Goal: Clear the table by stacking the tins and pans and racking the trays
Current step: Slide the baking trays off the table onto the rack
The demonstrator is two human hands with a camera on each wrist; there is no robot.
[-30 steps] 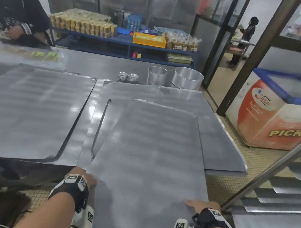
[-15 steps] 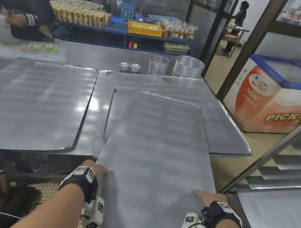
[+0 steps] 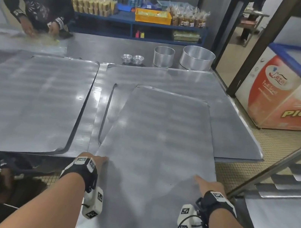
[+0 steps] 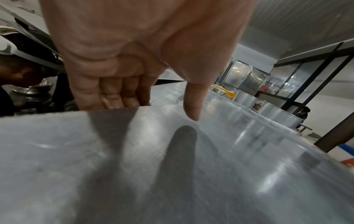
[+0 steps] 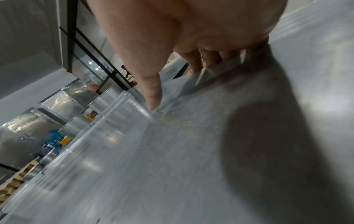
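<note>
Both hands grip one big tray (image 3: 160, 144) by its sides, thumbs on top. The left hand (image 3: 93, 161) and right hand (image 3: 208, 185) hold it partly off the bench (image 3: 104, 48).

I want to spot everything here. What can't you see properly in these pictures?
- Left hand fingers: under the tray edge, head view.
- Right hand fingers: behind the tray's rim, right wrist view.
- Rack: cut off by the head view's edge.
- Small tins: contents too small.
</note>
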